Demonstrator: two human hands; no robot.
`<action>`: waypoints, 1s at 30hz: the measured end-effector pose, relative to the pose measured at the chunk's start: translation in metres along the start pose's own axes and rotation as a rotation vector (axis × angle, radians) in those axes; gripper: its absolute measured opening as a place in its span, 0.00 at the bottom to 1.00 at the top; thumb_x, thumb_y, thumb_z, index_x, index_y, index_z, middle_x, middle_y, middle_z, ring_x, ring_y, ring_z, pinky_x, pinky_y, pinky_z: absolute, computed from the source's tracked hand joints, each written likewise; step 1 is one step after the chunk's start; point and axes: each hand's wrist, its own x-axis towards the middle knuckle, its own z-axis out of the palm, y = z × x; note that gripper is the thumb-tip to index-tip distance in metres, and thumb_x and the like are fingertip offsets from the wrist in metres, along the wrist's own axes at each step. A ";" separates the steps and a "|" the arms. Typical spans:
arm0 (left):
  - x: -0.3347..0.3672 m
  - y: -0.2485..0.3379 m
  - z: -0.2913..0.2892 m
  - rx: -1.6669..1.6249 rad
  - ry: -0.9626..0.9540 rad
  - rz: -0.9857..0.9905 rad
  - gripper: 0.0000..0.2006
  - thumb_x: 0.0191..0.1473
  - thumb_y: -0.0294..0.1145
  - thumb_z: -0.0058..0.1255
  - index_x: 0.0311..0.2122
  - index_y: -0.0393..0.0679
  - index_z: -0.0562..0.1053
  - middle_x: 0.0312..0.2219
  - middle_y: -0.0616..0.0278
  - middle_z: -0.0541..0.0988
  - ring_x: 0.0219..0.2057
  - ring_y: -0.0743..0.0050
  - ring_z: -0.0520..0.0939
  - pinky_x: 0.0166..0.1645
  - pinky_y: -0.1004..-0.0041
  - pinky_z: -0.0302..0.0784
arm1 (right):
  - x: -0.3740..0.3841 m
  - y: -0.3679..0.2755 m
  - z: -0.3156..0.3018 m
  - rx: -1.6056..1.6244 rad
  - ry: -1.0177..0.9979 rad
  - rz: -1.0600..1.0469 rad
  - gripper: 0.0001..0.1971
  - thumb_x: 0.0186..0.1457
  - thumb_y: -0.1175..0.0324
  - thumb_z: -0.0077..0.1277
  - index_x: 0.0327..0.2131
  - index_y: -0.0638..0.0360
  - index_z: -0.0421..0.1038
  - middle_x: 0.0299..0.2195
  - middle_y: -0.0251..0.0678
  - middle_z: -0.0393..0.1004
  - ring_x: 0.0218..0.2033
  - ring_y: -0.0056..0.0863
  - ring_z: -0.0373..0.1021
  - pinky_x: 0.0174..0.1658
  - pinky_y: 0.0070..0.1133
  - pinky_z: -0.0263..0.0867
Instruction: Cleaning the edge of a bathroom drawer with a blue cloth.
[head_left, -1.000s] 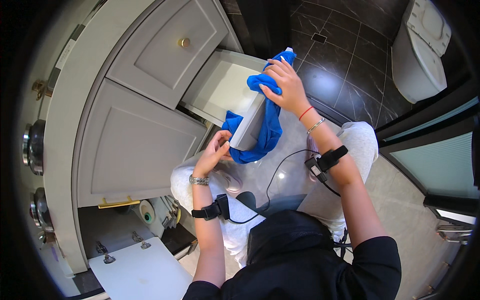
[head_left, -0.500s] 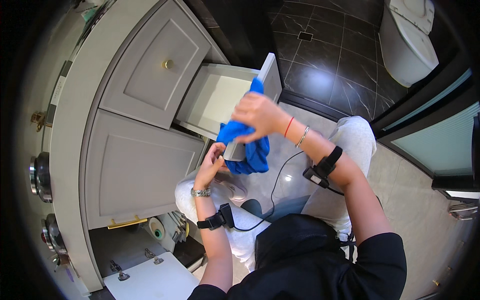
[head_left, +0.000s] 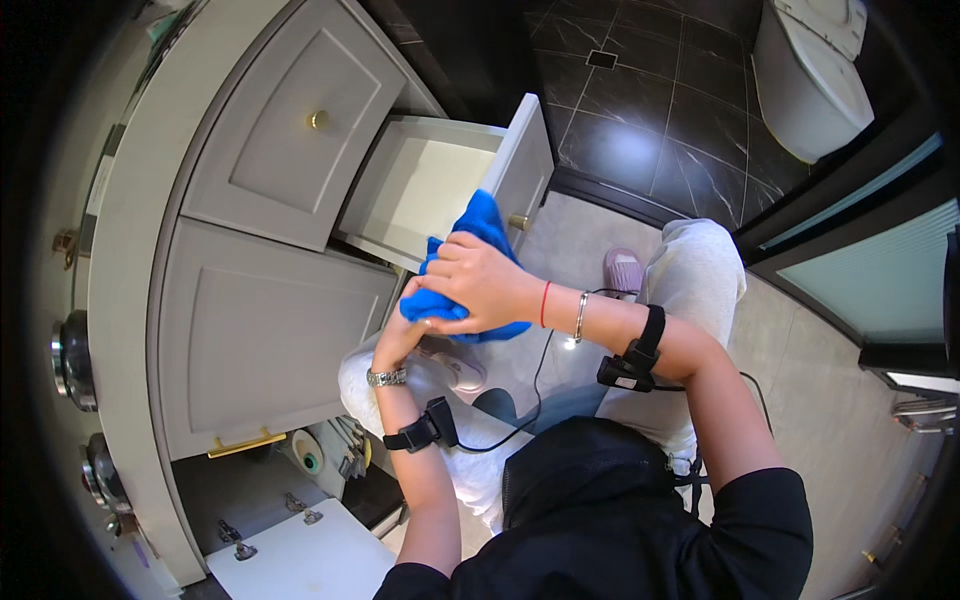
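The grey cabinet (head_left: 275, 345) is the biggest thing here, its panelled doors curving down the left of the view. Dark marbled tiles (head_left: 615, 140) cover the floor at the upper right, and a white toilet (head_left: 805, 85) stands on them near the corner (its top runs out of view). A drawer (head_left: 425, 185) is pulled out from the cabinet, and the inside bottom that shows is pale and bare. Low on the left, a white flap (head_left: 300, 560) hangs out from the cabinet's lower opening. A blue cloth (head_left: 478, 222) lies bunched over the near end of the drawer front (head_left: 528, 155), covering that corner, with one peak sticking up and a fold spreading out below the hands. The right hand (head_left: 470, 285) lies on top of the cloth, fingers bent, gripping it between fingers and thumb. The left hand (head_left: 398, 332) is just beside it at the same corner, but it is mostly tucked behind the cloth and the right hand, so I can't tell how far its fingers are spread or whether they hold anything. A pinkish shoe (head_left: 622, 270) shows on the pale floor past the drawer. Smaller again are the brass handle (head_left: 247, 442) on the cabinet, the metal watch (head_left: 387, 378) on the left wrist, the brass knob (head_left: 518, 221) on the drawer front, and a thin red string (head_left: 546, 303) around the right wrist.
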 end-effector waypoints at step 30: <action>0.000 0.016 -0.001 0.202 -0.137 -0.154 0.47 0.36 0.35 0.70 0.60 0.44 0.53 0.52 0.60 0.67 0.54 0.74 0.66 0.58 0.71 0.64 | -0.018 -0.023 0.011 -0.111 -0.145 -0.100 0.22 0.51 0.46 0.50 0.36 0.56 0.71 0.36 0.35 0.70 0.43 0.33 0.64 0.58 0.36 0.51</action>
